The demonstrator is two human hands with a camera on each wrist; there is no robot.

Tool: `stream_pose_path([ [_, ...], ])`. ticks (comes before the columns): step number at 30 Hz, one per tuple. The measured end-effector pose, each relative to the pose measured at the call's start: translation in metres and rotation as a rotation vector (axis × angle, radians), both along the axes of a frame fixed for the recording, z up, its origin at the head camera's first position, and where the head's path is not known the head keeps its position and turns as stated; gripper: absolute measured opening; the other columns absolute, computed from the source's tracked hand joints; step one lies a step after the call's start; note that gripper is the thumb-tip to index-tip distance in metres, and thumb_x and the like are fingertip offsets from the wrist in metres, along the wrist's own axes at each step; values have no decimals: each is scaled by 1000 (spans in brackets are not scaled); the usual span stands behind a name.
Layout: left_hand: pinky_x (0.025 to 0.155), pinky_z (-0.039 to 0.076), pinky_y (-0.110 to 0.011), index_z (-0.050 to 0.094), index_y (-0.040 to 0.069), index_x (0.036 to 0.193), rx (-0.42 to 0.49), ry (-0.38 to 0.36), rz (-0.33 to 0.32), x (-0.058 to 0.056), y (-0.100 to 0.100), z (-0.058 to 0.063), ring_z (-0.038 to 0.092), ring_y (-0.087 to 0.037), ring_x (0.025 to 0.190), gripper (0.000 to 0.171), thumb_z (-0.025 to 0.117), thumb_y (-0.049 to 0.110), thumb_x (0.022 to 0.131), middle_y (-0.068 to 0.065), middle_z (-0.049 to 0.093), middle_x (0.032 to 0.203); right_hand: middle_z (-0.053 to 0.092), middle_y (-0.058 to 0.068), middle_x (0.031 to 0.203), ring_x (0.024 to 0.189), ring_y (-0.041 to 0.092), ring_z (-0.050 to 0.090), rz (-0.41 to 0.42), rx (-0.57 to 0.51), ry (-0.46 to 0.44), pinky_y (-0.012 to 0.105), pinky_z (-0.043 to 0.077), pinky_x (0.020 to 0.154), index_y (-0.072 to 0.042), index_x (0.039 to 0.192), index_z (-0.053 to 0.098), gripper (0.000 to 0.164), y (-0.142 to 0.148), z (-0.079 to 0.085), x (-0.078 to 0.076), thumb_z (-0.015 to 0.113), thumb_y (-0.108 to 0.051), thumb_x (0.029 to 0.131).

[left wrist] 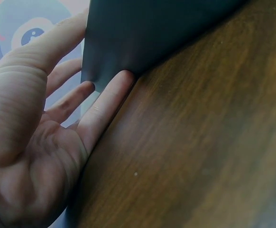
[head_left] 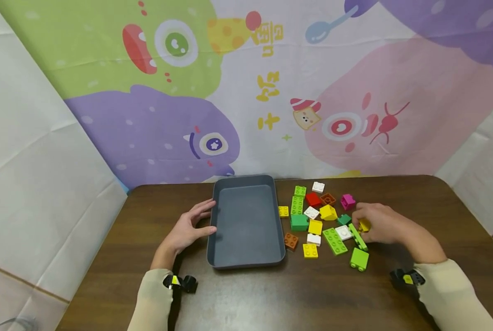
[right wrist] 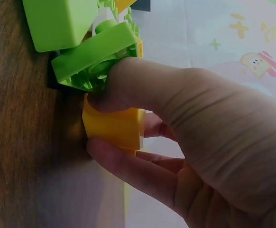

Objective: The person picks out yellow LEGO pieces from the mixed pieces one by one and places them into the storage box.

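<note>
1. Left hand (head_left: 190, 227): not clenched; fingers and thumb extended, touching the outer left wall of a dark grey rectangular shallow tray (head_left: 246, 225). Tray lies flat on the dark brown wood-grain table (head_left: 271, 303), nothing in it.
2. Right hand (head_left: 380, 224): grasping a yellow plastic toy brick (right wrist: 114, 128) between thumb and fingers. Brick is at the right side of the brick cluster, low by the tabletop; whether it's lifted, can't tell.
3. Tight spot: a narrow lime-green studded plastic brick (head_left: 358, 237) stands tipped on its side right by the thumb. Thumb overlaps it in the right wrist view; contact unclear. Likely risk: it gets knocked over or dragged along, caused by thumb crowding.
4. Chunky lime-green plastic block (head_left: 359, 259) near side, white square plastic brick (head_left: 343, 232) and dark green plastic brick (head_left: 344, 219) also close. A sideways sweep could scatter them.
5. Yellow brick's faces look smooth and slanted; an uneven pinch could let it twist or slip.
6. Tray: light fingertip contact on one side only. A hard push could slide it into the small yellow studded brick (head_left: 284, 211) and brown studded brick (head_left: 291, 241) just beside its right wall.
</note>
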State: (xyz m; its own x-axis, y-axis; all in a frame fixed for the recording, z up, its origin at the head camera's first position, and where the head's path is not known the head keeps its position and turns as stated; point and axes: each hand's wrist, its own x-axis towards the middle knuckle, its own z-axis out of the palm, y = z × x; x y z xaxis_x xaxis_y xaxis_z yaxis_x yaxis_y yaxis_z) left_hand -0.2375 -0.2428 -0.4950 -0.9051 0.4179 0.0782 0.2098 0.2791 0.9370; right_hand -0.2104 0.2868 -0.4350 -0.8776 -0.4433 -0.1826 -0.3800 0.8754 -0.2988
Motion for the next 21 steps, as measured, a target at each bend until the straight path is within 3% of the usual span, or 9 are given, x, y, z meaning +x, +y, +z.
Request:
stream_pose_path([
  [9, 117, 28, -67, 42, 9, 153, 6, 4, 4, 1, 0, 0, 41, -42, 139, 75, 78, 12, 87, -7, 31, 163, 59, 3, 99, 85, 24, 54, -22, 10, -20, 42, 52, 74, -25, 79, 65, 24, 0, -1, -1, 85, -14, 72],
  [21, 117, 28, -66, 42, 9, 153, 10, -9, 10, 0, 0, -1, 41, -41, 139, 75, 78, 12, 87, -7, 32, 163, 59, 1, 96, 84, 22, 54, -6, -6, -28, 45, 55, 77, -26, 83, 68, 24, 2, 0, 0, 86, -14, 72],
])
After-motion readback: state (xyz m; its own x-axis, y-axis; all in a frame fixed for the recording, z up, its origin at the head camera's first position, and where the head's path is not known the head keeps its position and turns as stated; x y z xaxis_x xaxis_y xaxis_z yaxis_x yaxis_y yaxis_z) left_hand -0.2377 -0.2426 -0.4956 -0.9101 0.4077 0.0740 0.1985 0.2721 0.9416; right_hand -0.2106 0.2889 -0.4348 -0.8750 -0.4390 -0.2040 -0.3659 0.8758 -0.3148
